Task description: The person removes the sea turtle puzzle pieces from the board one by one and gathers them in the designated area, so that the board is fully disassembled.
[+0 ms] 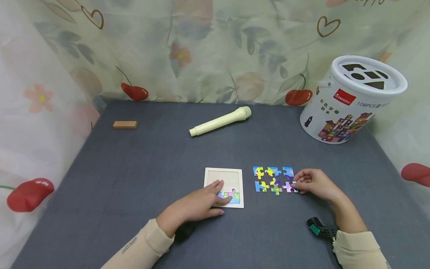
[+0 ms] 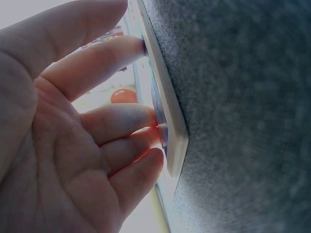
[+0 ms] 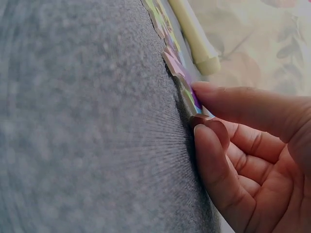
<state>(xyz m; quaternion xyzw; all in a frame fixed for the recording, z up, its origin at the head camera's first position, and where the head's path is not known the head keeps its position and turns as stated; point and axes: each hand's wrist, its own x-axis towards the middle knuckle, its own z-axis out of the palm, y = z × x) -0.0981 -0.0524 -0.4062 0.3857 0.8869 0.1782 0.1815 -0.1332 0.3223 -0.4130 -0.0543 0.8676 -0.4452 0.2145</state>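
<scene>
My left hand [image 1: 203,201] rests on a square wooden puzzle board [image 1: 241,179], its spread fingertips touching the tray. Puzzle pieces with blue, green and pink patches fill part of the lower end of the board [image 1: 235,198]; the hand covers some of this. In the left wrist view the fingers reach onto the board's edge, mostly extended. To the right, several loose puzzle pieces [image 1: 258,172] lie flat in two rows. My right hand [image 1: 315,183] is at the right end of the lower row. Its thumb and a finger pinch the edge of a purple and green puzzle piece [image 3: 190,97], still low at the tabletop.
A cream toy microphone [image 1: 220,121] lies behind the board. A small wooden block [image 1: 125,124] sits at the back left. At the back right stands a big white bucket [image 1: 322,101] with a shape-sorter lid. Patterned cloth [image 1: 201,56] hangs round the dark grey table [image 1: 134,160].
</scene>
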